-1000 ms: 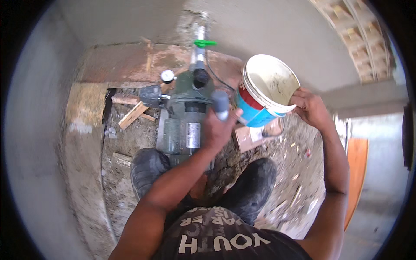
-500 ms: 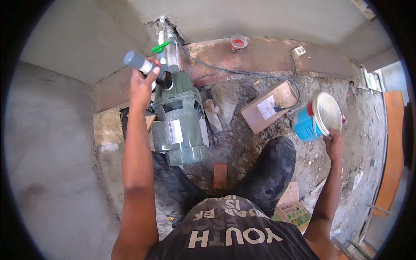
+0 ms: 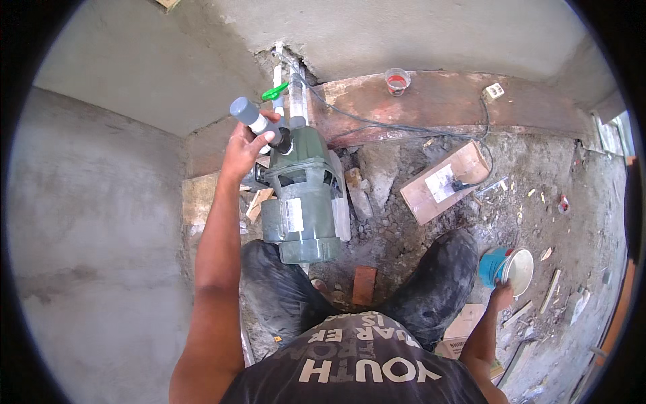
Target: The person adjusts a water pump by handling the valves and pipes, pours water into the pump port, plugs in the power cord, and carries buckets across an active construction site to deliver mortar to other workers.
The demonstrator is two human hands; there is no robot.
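A green water pump (image 3: 311, 192) lies on the rough ground in front of me, to the left of centre. My left hand (image 3: 243, 149) is closed around a short grey and white plastic pipe (image 3: 257, 120) that stands at an angle from the pump's far end. Just beyond it is a green valve handle (image 3: 275, 91) on a pipe running to the wall. Out to the right, my right hand (image 3: 500, 297) grips the near rim of a small blue and white bucket (image 3: 493, 264), tilted with its opening to the right. What the bucket holds cannot be made out.
A cardboard box (image 3: 467, 161) lies ahead with a dark cable across it, leading toward a white socket (image 3: 494, 90). A clear cup (image 3: 398, 82) sits on the ledge (image 3: 444, 94). Between my legs lies a red brick (image 3: 364, 285). Wood scraps litter the right side.
My right hand has brought the bucket nearer to me and lower. My left hand stays on the pipe. The whole view has shifted, so the pump appears further right.
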